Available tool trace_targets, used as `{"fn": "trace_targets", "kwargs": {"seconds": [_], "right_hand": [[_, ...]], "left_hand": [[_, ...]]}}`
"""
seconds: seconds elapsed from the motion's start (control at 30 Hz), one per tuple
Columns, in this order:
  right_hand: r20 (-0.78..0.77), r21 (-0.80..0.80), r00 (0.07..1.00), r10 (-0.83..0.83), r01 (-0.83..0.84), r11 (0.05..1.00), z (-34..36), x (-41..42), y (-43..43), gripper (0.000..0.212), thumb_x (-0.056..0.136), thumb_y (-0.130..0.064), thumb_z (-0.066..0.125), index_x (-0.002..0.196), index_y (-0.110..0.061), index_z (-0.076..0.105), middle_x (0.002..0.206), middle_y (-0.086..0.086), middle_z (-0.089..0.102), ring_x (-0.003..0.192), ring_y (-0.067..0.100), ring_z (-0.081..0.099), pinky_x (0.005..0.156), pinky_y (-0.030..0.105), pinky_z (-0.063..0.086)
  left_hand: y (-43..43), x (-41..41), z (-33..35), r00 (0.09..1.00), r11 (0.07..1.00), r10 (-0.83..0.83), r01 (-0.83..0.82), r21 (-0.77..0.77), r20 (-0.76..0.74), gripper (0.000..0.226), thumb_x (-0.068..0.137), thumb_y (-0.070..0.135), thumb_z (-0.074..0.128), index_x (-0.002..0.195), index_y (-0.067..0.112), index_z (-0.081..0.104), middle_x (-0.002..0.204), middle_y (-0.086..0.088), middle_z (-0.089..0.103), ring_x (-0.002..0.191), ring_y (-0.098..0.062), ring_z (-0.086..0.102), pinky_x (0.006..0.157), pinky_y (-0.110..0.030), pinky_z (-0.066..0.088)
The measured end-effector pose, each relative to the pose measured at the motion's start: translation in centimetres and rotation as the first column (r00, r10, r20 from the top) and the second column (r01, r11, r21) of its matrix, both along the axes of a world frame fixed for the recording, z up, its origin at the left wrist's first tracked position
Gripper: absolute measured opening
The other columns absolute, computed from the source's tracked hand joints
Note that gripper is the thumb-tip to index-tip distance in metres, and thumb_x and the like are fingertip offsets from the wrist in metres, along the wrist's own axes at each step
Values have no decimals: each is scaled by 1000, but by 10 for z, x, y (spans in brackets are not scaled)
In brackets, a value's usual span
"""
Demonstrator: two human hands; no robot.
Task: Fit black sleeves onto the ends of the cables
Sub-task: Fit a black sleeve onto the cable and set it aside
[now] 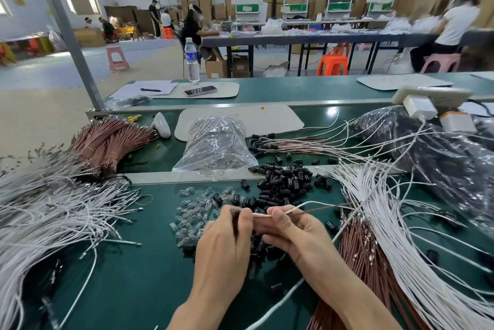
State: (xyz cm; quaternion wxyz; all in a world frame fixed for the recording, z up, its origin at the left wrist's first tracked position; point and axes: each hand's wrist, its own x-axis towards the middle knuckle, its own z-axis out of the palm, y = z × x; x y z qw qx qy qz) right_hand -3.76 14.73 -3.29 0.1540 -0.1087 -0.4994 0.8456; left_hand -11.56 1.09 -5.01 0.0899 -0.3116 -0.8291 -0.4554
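Nearest the viewer, just in front of the pile of black sleeves (283, 185), a cable (263, 215) is held level between both hands. It is pinched between thumb and forefinger of the right hand (291, 233), and its end is pinched in the curled fingertips of the left hand (224, 238). Something dark shows between those fingers, but whether it is a sleeve cannot be told.

The step in hand is judged to be the threading of a sleeve onto this cable's end. The next move calls for the end to be held straight, the sleeve's bore lined up with it, and the sleeve pushed along.

The cable is thin, a white and a brown strand run together. It is led off to the right of the pile, toward the white cables (401, 222) and brown cables (369, 262) fanned there. Left of the pile, clear caps (191, 218) are scattered. Beyond the pile, fitted cables (267, 142) are laid out, their ends already sleeved. A plastic bag (216, 142) is set beyond it to the left.
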Motion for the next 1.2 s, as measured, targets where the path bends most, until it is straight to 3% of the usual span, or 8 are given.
{"fn": "trace_targets", "kwargs": {"seconds": [0.23,0.4,0.53,0.7,0.9,1.07,1.13,1.2], "right_hand": [[-13,-141,956,-293,288,947,11,16,21,21,86,-16,66,99,-5,78,104,25,75,89,31,76,64,25,62],[-12,49,957,-288,289,956,18,16,12,16,81,-22,72,93,-18,80,97,21,77,89,33,76,67,24,61],[-32,66,973,-228,229,971,23,16,6,26,72,-35,78,95,-22,79,98,20,77,90,33,76,69,24,60],[-84,133,979,-183,193,972,33,25,16,28,76,-36,76,100,-22,79,106,15,77,98,31,75,76,25,61],[-208,239,941,-265,312,919,87,36,69,17,85,-24,67,97,-18,77,103,13,77,97,28,75,78,22,60],[-177,244,961,-213,253,936,147,-13,138,34,95,-16,61,122,5,59,110,20,74,100,25,74,81,24,61],[18,326,980,-198,181,928,158,-31,165,42,96,-18,62,128,7,51,118,28,68,105,28,72,93,31,59],[291,410,945,-152,20,912,143,-32,182,47,95,-23,65,130,5,50,120,28,66,107,29,70,101,37,54]], "left_hand": [[-13,-13,10,932,878,-97,-85,471,349,32,98,46,44,101,23,66,82,4,69,70,-10,62,67,-17,49],[-7,-5,9,949,947,-205,131,292,241,31,91,54,49,116,40,60,99,16,69,85,-8,67,72,-18,52],[-1,-4,10,970,960,-213,185,208,119,16,92,38,61,106,43,66,105,21,67,94,-7,66,77,-15,48],[-3,-10,15,967,960,-239,221,172,92,21,89,35,63,104,49,65,90,16,70,78,-14,64,69,-26,52],[8,-37,64,970,967,-229,237,93,-86,20,91,45,52,107,42,64,94,20,67,73,-10,64,61,-16,51],[76,-82,117,972,966,-222,230,116,-82,34,101,44,47,117,20,66,73,11,65,55,-2,55,48,-15,41],[104,-106,131,985,985,-169,170,30,-11,43,103,45,47,133,15,59,104,0,70,85,-6,66,72,-22,53],[120,-121,128,991,987,-78,92,-129,108,61,103,48,49,154,16,36,147,-14,49,124,-29,57,106,-48,46]]}}
